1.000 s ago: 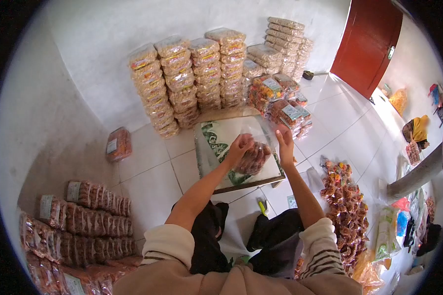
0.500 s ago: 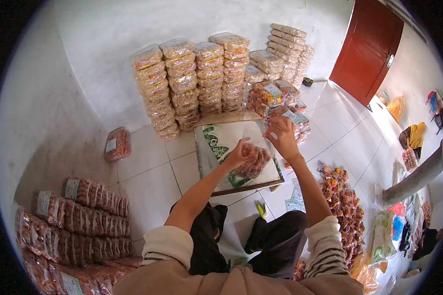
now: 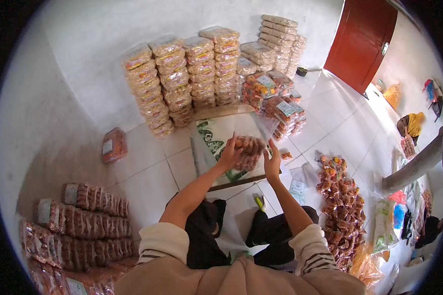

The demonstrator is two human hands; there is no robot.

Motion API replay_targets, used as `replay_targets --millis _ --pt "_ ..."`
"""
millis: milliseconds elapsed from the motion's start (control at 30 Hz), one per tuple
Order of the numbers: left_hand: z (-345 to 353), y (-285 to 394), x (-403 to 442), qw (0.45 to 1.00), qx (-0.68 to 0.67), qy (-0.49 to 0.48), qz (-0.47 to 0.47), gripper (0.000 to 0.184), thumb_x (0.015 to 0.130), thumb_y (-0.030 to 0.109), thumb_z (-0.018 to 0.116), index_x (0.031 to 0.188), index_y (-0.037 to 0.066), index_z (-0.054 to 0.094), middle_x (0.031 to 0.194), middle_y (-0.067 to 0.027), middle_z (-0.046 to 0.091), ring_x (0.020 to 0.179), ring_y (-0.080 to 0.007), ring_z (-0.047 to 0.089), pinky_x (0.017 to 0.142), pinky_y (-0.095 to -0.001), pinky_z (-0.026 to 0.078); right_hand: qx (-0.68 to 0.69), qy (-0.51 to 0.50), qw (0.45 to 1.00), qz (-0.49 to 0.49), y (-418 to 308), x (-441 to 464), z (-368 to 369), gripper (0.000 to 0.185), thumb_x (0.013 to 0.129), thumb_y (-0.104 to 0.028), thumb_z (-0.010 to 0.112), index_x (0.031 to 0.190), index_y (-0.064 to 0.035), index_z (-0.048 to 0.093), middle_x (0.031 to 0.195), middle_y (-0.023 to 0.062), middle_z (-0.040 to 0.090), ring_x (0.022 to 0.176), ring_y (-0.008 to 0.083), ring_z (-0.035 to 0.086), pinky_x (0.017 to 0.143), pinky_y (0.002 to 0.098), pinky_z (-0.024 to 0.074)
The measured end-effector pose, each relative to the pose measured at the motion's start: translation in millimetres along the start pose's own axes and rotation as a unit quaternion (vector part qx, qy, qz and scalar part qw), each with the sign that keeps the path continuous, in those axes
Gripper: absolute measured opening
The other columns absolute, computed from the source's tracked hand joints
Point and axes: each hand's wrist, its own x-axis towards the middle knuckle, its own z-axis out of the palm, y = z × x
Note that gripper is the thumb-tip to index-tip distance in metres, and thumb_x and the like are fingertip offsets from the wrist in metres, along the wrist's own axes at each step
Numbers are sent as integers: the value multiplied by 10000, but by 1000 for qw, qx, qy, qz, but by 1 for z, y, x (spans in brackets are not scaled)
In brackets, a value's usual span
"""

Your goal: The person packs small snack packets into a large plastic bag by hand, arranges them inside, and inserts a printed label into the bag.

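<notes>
A clear plastic bag of reddish-brown pieces [image 3: 249, 153] rests on a low table [image 3: 214, 123] covered with a white and green sheet. My left hand [image 3: 230, 155] lies against the bag's left side, its fingers on the plastic. At the right side, my right hand [image 3: 271, 161] has its fingers raised and apart beside the bag's clear, loose plastic. Whether the right fingertips pinch any of that plastic cannot be made out.
Tall stacks of packed bags [image 3: 174, 81] line the wall. Reddish packs [image 3: 96, 214] lie at left, a single pack [image 3: 114, 145] near the wall. Small filled bags [image 3: 342, 206] and labels [image 3: 297, 191] lie at right. A person [image 3: 412, 125] sits at far right beyond a pole [image 3: 413, 173].
My right hand has come down from above the bag to its right side. The bag now sits flatter and slightly further left, with my left hand at its side.
</notes>
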Motion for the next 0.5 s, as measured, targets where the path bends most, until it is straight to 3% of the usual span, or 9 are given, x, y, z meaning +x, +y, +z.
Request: replay_targets --millis 67,167,233,267,333,467,500 --pt "3 2 2 1000 -3 -5 -16 685 876 214 469 1383 45 41 1160 -183 350 1039 -307 438 900 -352 359 -36 -18 999 -16 4 -3 1 436 839 -117 548 1247 -33 419 1253 143 456 1173 246 424 972 315 321" --pt "11 -4 -1 997 45 49 31 673 885 185 448 1386 56 19 1137 -174 353 998 -292 454 870 -346 379 -74 -40 996 -43 1 0 -5 475 832 -148 570 1259 -33 397 1262 145 442 1174 260 419 971 326 322" --pt "9 -2 -2 1000 -5 26 7 707 875 358 454 1365 2 90 1163 -206 360 1107 -351 365 953 -381 310 -2 -26 997 -73 -7 9 -12 464 835 -140 567 1254 -34 396 1256 133 448 1162 247 430 961 338 334" --pt "9 -1 -3 1000 -1 25 7 707 875 358 454 1365 2 90 1163 -206 360 1107 -351 365 953 -381 310 25 -11 997 -65 -11 16 -15 446 841 -136 553 1243 -23 397 1227 141 459 1139 255 438 955 333 331" --pt "10 4 -2 998 12 42 39 694 871 156 479 1390 74 24 1081 -168 359 895 -279 449 836 -337 392 88 29 993 -78 -21 37 -22 370 855 -94 514 1205 -21 419 1167 136 480 1057 232 470 908 331 353" --pt "11 1 -3 996 52 55 44 680 873 139 475 1390 82 38 1073 -167 361 876 -274 443 816 -332 398 5 11 987 -158 -38 82 -55 272 814 16 517 1075 -58 515 1178 119 465 1026 232 486 874 340 407" --pt "9 3 -3 997 44 54 45 670 873 132 475 1389 83 50 1073 -165 361 890 -277 442 815 -336 398 -51 -34 975 -214 -42 90 -61 255 773 35 543 1009 -62 548 1171 122 459 1018 247 489 868 346 412"
